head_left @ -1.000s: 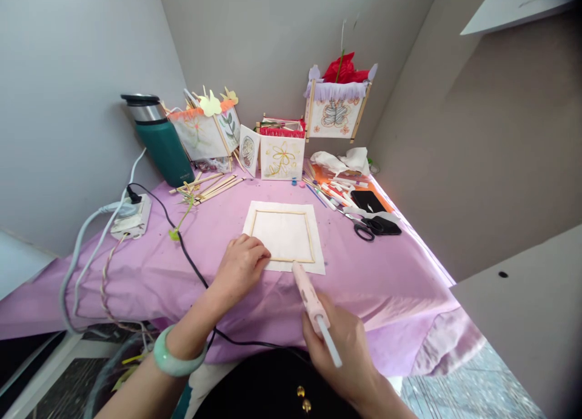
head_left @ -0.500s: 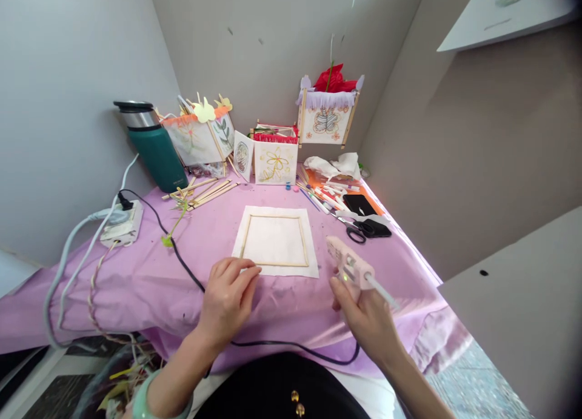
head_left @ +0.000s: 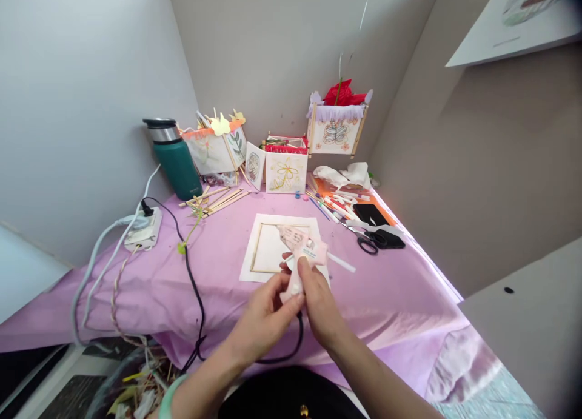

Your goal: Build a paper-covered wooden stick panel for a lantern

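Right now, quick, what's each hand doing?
Left hand: closed on the bottom of the glue gun's handle.
Right hand: closed around the glue gun too, higher up.

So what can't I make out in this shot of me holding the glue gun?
All in the head view:
- Trigger of the glue gun: hidden by your left hand and right hand.
- Lower right of the stick frame: behind the gun and hands.
- Lettering on the gun: too small and blurred.
- Rest of the green bracelet: cut off by the bottom edge.
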A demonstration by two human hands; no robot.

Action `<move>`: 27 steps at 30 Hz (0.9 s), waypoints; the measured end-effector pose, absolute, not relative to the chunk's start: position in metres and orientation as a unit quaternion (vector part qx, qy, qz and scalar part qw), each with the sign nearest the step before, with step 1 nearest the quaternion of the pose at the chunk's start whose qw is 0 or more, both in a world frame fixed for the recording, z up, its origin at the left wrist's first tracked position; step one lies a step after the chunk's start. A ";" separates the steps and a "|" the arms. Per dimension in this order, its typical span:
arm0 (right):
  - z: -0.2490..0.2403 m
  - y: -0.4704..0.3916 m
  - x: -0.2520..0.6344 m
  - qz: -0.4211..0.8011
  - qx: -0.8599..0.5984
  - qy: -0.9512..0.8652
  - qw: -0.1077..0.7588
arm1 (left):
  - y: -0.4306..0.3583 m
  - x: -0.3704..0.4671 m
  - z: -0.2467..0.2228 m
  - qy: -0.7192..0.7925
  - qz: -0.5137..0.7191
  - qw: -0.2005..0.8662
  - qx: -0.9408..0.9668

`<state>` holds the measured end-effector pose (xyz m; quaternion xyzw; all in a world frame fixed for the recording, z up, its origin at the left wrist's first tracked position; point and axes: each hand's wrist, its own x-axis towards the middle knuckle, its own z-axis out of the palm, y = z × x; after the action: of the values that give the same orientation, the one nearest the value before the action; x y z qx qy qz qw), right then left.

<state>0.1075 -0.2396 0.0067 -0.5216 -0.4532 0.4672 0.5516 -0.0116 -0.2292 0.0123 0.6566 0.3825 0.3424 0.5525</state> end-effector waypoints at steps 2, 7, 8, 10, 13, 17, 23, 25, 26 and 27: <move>0.004 -0.239 0.109 0.432 -0.502 -0.527 0.532 | -0.211 -0.025 0.018 0.437 0.360 0.491 0.662; -0.011 -0.248 0.132 0.204 -0.526 -0.629 0.535 | -0.145 -0.084 0.023 0.619 0.336 0.231 0.671; -0.014 -0.249 0.139 0.163 -0.534 -0.632 0.537 | -0.132 -0.097 0.022 0.647 0.310 0.197 0.669; -0.020 -0.249 0.155 0.101 -0.550 -0.636 0.532 | -0.114 -0.117 0.018 0.677 0.250 0.150 0.676; -0.027 -0.245 0.173 0.035 -0.562 -0.659 0.499 | -0.106 -0.133 0.014 0.697 0.180 0.091 0.688; -0.033 -0.238 0.179 -0.031 -0.555 -0.706 0.438 | -0.127 -0.122 0.006 0.692 0.241 -0.092 0.674; -0.035 -0.232 0.173 -0.067 -0.541 -0.752 0.370 | -0.176 -0.069 -0.023 0.406 0.349 -0.082 0.841; -0.035 -0.232 0.173 -0.075 -0.532 -0.767 0.349 | -0.184 -0.057 -0.030 0.377 0.339 -0.062 0.860; -0.035 -0.232 0.174 -0.078 -0.527 -0.774 0.342 | -0.186 -0.054 -0.033 0.376 0.339 -0.060 0.860; -0.035 -0.232 0.174 -0.082 -0.523 -0.779 0.336 | -0.187 -0.052 -0.035 0.376 0.339 -0.058 0.860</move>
<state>0.1743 -0.2316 -0.0354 -0.5231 -0.7787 -0.0820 0.3364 -0.0517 -0.1871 -0.0347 0.8603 0.3764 0.3388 -0.0584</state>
